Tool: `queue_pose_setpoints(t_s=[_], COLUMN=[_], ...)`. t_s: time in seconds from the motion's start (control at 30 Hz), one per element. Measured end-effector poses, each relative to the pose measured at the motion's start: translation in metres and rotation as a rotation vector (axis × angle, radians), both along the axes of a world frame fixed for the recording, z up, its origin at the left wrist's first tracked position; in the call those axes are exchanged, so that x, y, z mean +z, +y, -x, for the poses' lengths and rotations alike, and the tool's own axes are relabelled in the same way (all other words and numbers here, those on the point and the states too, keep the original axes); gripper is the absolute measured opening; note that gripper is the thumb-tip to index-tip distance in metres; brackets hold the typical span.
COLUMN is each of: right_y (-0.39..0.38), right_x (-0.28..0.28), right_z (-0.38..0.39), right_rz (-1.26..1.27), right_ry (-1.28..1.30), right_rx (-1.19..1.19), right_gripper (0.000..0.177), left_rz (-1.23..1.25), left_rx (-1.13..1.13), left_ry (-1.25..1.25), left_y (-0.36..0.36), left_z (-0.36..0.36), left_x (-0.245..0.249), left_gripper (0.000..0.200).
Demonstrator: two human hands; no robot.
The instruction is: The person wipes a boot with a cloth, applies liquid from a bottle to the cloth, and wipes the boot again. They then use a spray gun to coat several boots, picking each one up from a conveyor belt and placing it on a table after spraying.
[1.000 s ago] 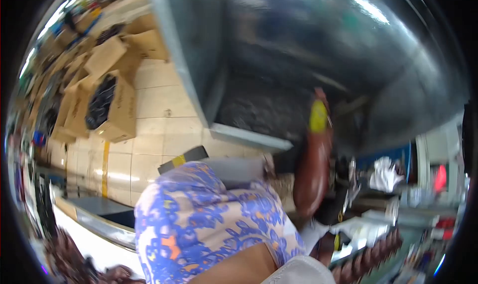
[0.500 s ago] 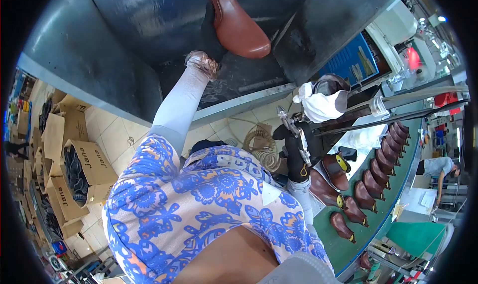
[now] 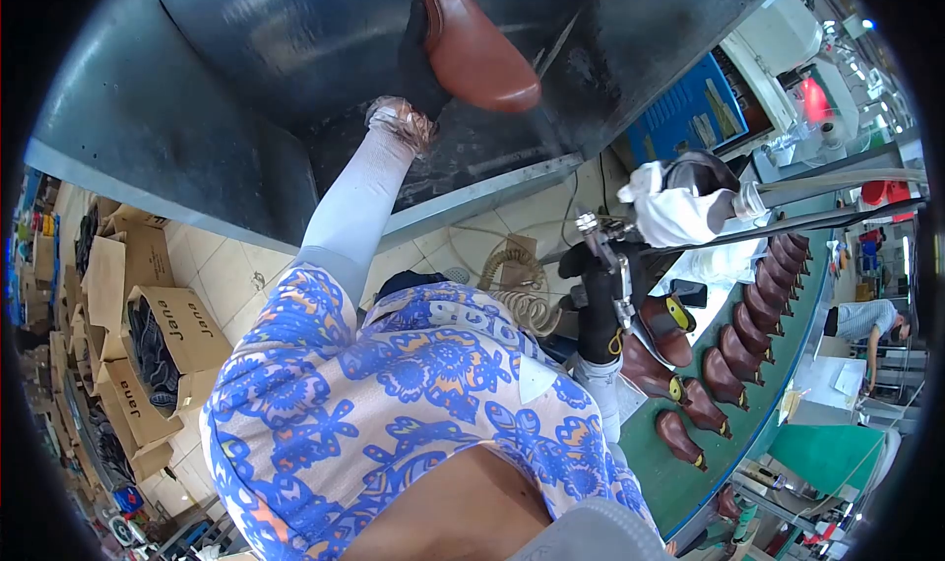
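Note:
Inside the dark metal booth, my left hand point(image 3: 421, 74) in a black glove grips a reddish-brown leather shoe point(image 3: 482, 59) from its side, toe pointing down and right. Brown wrapping circles the wrist below the glove. My right hand point(image 3: 597, 310), also black-gloved, is closed around a metal spray gun point(image 3: 620, 276). The gun's nozzle faces up toward the booth, apart from the shoe. A cup wrapped in white cloth point(image 3: 679, 212) sits beside the gun. The shoe's top end is cut off by the upper edge of the view.
The metal booth point(image 3: 197, 182) has a raised front lip. On a green table point(image 3: 645, 482) at right stand several brown shoes point(image 3: 743, 349) in a curved row and a phone point(image 3: 689, 293). Coiled hose point(image 3: 522, 310) lies on the floor. Cardboard boxes point(image 3: 182, 330) stand left. A person point(image 3: 866, 325) bends at far right.
My right hand has moved right with the spray gun and its cloth-wrapped cup. The shoe in my left hand has shifted very slightly up and right.

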State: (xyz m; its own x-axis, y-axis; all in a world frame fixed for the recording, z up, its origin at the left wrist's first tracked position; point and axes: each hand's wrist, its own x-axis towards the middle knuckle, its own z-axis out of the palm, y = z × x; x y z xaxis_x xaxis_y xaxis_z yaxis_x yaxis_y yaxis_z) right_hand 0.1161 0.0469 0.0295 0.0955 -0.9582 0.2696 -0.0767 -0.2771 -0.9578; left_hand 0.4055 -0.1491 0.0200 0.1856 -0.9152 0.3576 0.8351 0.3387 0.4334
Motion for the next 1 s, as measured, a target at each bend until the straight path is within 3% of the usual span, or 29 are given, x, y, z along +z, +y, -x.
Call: queue_pose_setpoints(t_s=[0.17, 0.27, 0.33, 0.4, 0.47, 0.5, 0.53, 0.6, 0.63, 0.67, 0.73, 0.77, 0.8, 0.93, 0.97, 1.0], right_y=[-0.002, -0.004, -0.012, -0.013, -0.034, -0.012, -0.008, -0.011, -0.009, -0.014, -0.026, -0.035, -0.037, -0.018, -0.017, -0.017], right_x=[-0.013, -0.007, -0.021, -0.005, -0.051, -0.005, -0.002, -0.001, 0.002, 0.004, -0.001, -0.023, -0.024, -0.001, 0.010, 0.011], right_z=[0.001, 0.003, 0.003, -0.001, 0.014, -0.017, -0.018, -0.022, -0.026, -0.024, -0.011, 0.001, 0.006, 0.001, 0.008, 0.006], right_rz=[0.136, 0.201, -0.063, -0.091, 0.355, 0.135, -0.076, 0.110, 0.052, 0.224, 0.266, 0.116, 0.267, 0.013, -0.023, 0.296], right_ry=[0.155, 0.299, 0.054, 0.166, 0.380, 0.187, 0.012, 0.102, 0.041, 0.239, 0.216, 0.063, 0.240, -0.036, 0.062, 0.437], right_rx=[-0.038, -0.085, -0.105, -0.164, -0.095, -0.222, -0.047, 0.033, -0.021, -0.105, -0.172, -0.169, -0.242, -0.076, 0.119, -0.024], right_gripper=[0.024, 0.022, 0.033, 0.035, 0.026, 0.013, 0.007, 0.008, 0.011, 0.005, 0.010, 0.021, 0.026, 0.020, 0.026, 0.028], left_rz=[-0.035, -0.009, 0.006, 0.019, -0.012, -0.011, -0.010, -0.009, -0.001, 0.007, -0.002, -0.010, -0.009, 0.028, 0.035, 0.035], left_rx=[-0.015, -0.090, 0.016, 0.122, 0.256, 0.252, 0.237, 0.221, 0.219, 0.218, 0.196, 0.173, 0.170, 0.022, 0.009, 0.009], left_ry=[0.141, 0.249, 0.216, 0.185, 0.103, 0.103, 0.131, 0.159, 0.161, 0.163, 0.177, 0.193, 0.191, 0.250, 0.236, 0.227], left_y=[-0.017, 0.007, 0.009, 0.015, 0.022, 0.020, 0.016, 0.012, 0.012, 0.013, 0.015, 0.015, 0.013, 0.011, 0.013, 0.007], left_z=[-0.002, 0.011, 0.019, 0.028, 0.038, 0.039, 0.040, 0.042, 0.044, 0.044, 0.042, 0.041, 0.039, 0.028, 0.025, 0.017], left_x=[-0.009, 0.008, 0.011, 0.015, 0.023, 0.022, 0.020, 0.018, 0.018, 0.018, 0.020, 0.020, 0.017, 0.013, 0.015, 0.009], left_gripper=[0.055, 0.055, 0.057, 0.058, 0.068, 0.068, 0.069, 0.069, 0.069, 0.070, 0.069, 0.069, 0.069, 0.065, 0.062, 0.062])
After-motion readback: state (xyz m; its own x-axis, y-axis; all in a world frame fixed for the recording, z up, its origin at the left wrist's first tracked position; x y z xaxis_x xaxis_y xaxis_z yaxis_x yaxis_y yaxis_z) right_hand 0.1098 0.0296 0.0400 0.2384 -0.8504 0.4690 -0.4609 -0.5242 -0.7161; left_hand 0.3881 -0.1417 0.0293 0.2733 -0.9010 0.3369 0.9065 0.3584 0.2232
